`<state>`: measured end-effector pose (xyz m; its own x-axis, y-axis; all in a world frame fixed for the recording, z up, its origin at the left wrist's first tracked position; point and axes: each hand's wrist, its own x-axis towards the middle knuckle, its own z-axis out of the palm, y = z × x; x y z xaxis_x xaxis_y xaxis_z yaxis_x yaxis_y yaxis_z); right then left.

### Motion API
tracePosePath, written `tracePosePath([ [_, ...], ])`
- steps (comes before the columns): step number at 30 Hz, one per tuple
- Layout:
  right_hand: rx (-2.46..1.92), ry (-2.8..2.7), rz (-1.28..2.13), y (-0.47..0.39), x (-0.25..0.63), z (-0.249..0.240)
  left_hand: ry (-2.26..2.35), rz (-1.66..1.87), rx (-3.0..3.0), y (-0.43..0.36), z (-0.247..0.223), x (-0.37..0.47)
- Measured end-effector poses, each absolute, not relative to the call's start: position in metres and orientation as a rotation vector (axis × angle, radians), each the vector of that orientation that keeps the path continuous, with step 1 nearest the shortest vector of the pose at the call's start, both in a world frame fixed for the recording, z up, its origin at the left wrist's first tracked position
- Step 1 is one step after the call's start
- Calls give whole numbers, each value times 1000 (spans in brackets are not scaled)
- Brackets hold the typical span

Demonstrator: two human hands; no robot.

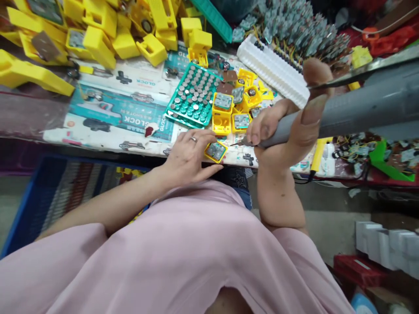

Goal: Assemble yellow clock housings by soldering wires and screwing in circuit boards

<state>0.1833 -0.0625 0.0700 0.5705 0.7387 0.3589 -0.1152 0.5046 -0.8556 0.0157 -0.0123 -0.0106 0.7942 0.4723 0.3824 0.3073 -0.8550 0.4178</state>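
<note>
My left hand (pixel 191 158) is closed around a small yellow case (pixel 216 151) with a grey-green circuit board in it, at the table's front edge. My right hand (pixel 291 126) grips a grey electric screwdriver (pixel 347 109), whose thin tip points left, just right of the case and apart from it. Behind the case stand more yellow cases (pixel 221 123), some with boards inside. A green tray (pixel 190 98) of silver button cells lies beyond my left hand.
Yellow plastic shells (pixel 98 43) are heaped at the back left. A white foam tray (pixel 273 69) stands at the back right beside piled wired circuit boards (pixel 301 30). A blue crate (pixel 32 205) sits below the table at left.
</note>
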Motion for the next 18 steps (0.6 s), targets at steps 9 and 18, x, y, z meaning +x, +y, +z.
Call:
tracePosePath([
  [9, -1133, -951, 608, -46, 177, 27, 575, 677, 2544, -14, -20, 21],
  [18, -1022, -1269, 401, -39, 186, 12, 505, 933, 2572, -16, -35, 21],
])
